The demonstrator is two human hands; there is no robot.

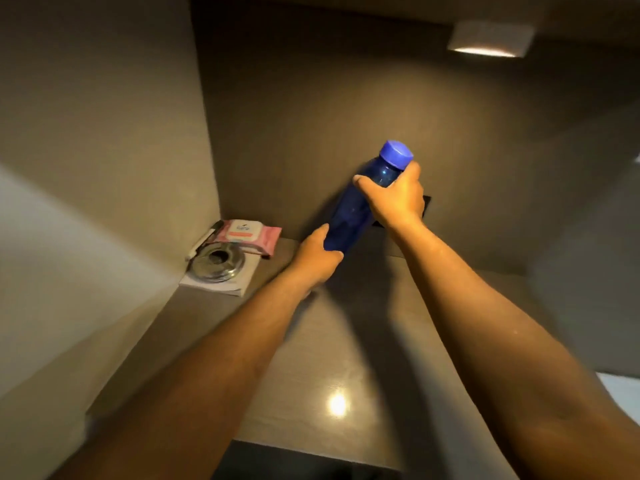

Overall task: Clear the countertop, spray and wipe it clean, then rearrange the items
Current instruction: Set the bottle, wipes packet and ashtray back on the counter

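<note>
Starting at the far left corner of the countertop (346, 348), a white notepad (221, 284) lies flat with a shiny round metal dish (216, 263) sitting on top of it, a pen (204, 239) lies along the side wall, and a pink pack of wipes (251, 235) rests just behind, overlapping the pad's back edge. Moving across, the left hand (317, 259) is cupped under the bottom of a blue bottle (356, 206), fingers curled around its base. That bottle is up off the counter, tilted so its blue cap (396, 153) leans toward the right, out in front of the back wall. On to the right hand (394, 199), which is wrapped around the bottle's neck just below the cap, thumb on the near side and fingers closed over the shoulder. Behind that wrist a dark wall plate (426, 204) peeks out, and up top right a small lamp (490, 41) glows, its bright spot reflected on the counter below.
</note>
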